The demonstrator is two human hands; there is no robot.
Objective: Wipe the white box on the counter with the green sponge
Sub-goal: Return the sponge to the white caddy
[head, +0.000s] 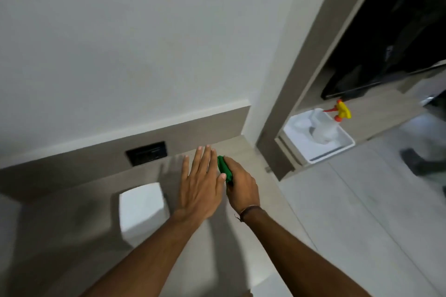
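Observation:
The white box [142, 212] stands on the beige counter [72, 236], left of both hands. My right hand [241, 185] is closed around the green sponge [224, 168], held over the counter's far right part; only the sponge's upper end shows. My left hand [201, 181] hovers flat with fingers spread, right beside the sponge and to the right of the box, touching neither that I can tell. The view is a little blurred.
A black socket panel [147, 153] sits in the counter's back ledge. To the right, a low shelf holds a white tray [337, 149] with a spray bottle [330, 123] with a yellow and orange head. The tiled floor [362, 212] lies right of the counter edge.

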